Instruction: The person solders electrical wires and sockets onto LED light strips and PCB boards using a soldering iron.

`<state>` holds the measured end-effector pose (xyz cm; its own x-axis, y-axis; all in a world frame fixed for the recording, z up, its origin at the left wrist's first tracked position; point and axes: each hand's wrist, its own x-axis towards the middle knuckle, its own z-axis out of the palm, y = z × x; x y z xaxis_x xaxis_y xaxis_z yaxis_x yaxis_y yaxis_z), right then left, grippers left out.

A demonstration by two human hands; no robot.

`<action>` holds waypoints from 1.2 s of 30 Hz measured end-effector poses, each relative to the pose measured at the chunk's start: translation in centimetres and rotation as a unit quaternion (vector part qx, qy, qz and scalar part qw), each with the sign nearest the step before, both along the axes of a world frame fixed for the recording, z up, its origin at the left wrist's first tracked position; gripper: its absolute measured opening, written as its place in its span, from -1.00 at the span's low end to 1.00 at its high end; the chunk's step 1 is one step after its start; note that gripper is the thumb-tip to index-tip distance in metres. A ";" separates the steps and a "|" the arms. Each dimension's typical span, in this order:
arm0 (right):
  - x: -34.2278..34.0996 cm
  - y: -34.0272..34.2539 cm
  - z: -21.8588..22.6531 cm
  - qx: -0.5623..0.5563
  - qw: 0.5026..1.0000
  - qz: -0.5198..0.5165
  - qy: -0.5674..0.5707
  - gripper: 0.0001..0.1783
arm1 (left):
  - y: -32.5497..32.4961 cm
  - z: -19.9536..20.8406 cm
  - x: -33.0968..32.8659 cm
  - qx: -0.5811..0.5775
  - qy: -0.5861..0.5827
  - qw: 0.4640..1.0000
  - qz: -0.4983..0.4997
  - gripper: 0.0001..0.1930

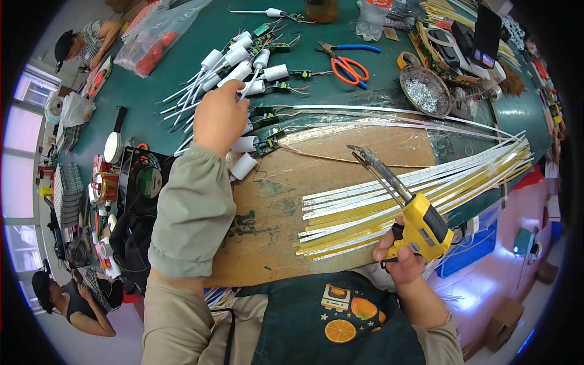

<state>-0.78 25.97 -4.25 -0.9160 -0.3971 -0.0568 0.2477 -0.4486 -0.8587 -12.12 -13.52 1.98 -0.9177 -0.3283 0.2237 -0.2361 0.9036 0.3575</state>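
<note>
In the head view, reaching with the left hand (219, 121) into a pile of white plastic cylinders (236, 56) trailing green circuit boards (267, 145) and thin wires on the dark-green tabletop (137, 91); with fingers bent down, cannot tell whether pinched on one. Gripping a yellow-and-black pistol-shaped soldering tool (429, 228) in the right hand (403, 258), with tip raised above flat white-and-yellow strips (347, 213). Seemingly at the picking-out step; calls for freeing one cylinder without snagging wires, well away from the tip.
</note>
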 end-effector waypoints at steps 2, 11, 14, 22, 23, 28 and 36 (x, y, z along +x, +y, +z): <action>0.0 -0.1 0.1 -0.007 1.000 0.005 0.006 -0.28 | -0.3 0.2 -0.2 0.001 0.025 1.000 0.002 -0.72; 0.4 0.1 -0.2 -0.033 0.999 -0.032 -0.003 -0.26 | 3.1 5.7 8.7 0.231 0.126 0.965 -0.007 -0.72; 0.3 0.2 -0.5 -0.062 0.997 -0.042 0.011 -0.26 | 2.7 5.8 13.3 0.187 0.009 0.982 -0.030 -0.71; 0.0 -0.4 0.0 -0.052 0.997 -0.044 0.027 -0.31 | 2.9 5.2 18.0 -0.004 -0.204 0.965 -0.162 -0.59; 0.0 -0.4 0.0 -0.043 0.998 -0.044 0.031 -0.32 | 3.7 5.4 17.3 0.012 -0.177 0.966 -0.188 -0.57; 0.1 -0.2 0.0 -0.049 0.998 -0.038 0.018 -0.28 | 9.6 3.4 13.1 0.052 -0.032 0.955 -0.290 -0.60; 0.3 -0.3 0.4 -0.047 0.998 -0.033 -0.001 -0.26 | 10.2 0.8 11.4 -0.016 -0.083 0.916 -0.393 -0.67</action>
<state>-0.50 25.69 -3.81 -0.9402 -0.3398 -0.0233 0.2162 -0.5426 -0.8117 -0.72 -3.31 2.75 -0.8904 0.4516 0.0568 0.4418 0.8275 0.3464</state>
